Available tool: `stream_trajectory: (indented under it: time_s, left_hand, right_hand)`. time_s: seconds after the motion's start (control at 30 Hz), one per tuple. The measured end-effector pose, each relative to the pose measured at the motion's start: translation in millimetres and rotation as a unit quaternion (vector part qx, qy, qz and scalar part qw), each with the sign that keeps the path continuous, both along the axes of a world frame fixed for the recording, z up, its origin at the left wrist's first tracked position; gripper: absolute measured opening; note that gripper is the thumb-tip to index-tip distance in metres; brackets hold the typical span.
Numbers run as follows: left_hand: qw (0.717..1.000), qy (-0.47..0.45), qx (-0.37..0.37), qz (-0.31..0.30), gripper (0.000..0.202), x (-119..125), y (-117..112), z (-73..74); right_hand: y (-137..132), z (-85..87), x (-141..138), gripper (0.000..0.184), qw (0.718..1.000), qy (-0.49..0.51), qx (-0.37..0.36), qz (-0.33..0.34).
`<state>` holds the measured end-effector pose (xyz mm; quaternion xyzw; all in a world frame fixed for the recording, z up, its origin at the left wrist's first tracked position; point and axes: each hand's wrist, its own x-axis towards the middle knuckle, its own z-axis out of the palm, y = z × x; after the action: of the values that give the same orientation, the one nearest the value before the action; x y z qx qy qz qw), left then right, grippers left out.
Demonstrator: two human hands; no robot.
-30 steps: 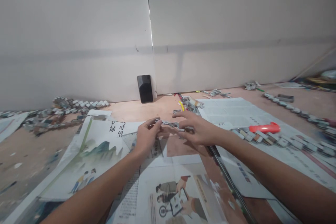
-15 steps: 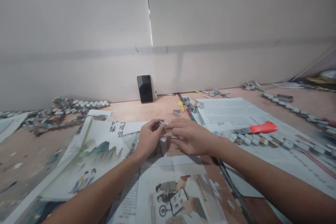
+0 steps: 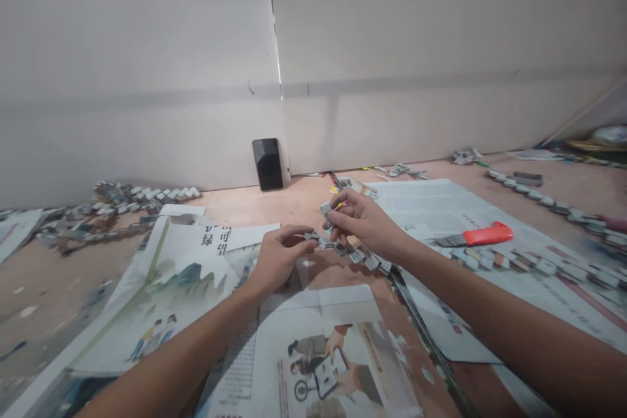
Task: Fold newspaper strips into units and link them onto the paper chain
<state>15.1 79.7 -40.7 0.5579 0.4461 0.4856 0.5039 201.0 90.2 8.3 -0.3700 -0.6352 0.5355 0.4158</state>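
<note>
Left grip [image 3: 280, 256] pinches one end of the folded-paper chain [image 3: 356, 255], trailing toward four o'clock; right grip [image 3: 361, 217] pinches a folded piece [image 3: 326, 208]. Toward twelve, counter [image 3: 291, 204] shows up to the white panel [image 3: 147, 137]'s lower edge.

On the illustrated newspaper page [image 3: 179, 287] at left, large dark Chinese characters read 绿 in one column and 可望 in the next; the character above 绿 is clipped. Print on the front sheet [image 3: 337, 333] and the right-hand newspaper [image 3: 431, 202] is too small or blurred to read.
</note>
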Motion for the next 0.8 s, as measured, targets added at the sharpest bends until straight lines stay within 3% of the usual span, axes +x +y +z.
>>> stream_trajectory:
  time_s: [0.1, 0.2, 0.3, 0.4, 0.53, 0.67, 0.8]
  left_hand:
    - [1.000, -0.008, 0.016, 0.001, 0.015, -0.1, 1.8, -1.2]
    - [0.993, -0.116, -0.019, 0.000, 0.022, 2.1, 3.5, -1.6]
    - [0.958, -0.270, -0.090, -0.025, 0.026, 7.3, 2.0, 0.5]
    - [0.921, -0.349, -0.168, -0.042, 0.023, 13.3, -1.7, 3.0]
    - [0.890, -0.392, -0.220, -0.078, 0.024, 17.0, -4.8, 3.5]
    - [0.879, -0.384, -0.261, -0.109, 0.035, 15.8, -6.5, 3.6]
    - [0.869, -0.378, -0.265, -0.178, 0.043, 13.7, -8.9, 4.7]
  right_hand:
    - [0.6, -0.8, 0.4, 0.022, 1.000, 0.003, 0.002, 0.007]
    - [1.2, -0.7, 1.1, 0.029, 1.000, -0.003, 0.009, 0.018]
    - [1.2, 0.7, 1.9, 0.033, 0.999, -0.030, 0.027, 0.015]
    - [-0.7, 2.5, 1.2, 0.031, 0.993, -0.095, 0.065, -0.006]
    - [-4.8, 1.9, -3.6, 0.029, 0.975, -0.177, 0.136, -0.021]
    - [-7.3, -1.7, -7.8, 0.026, 0.957, -0.211, 0.199, 0.003]
    - [-9.4, -1.6, -8.4, 0.031, 0.933, -0.269, 0.237, -0.002]
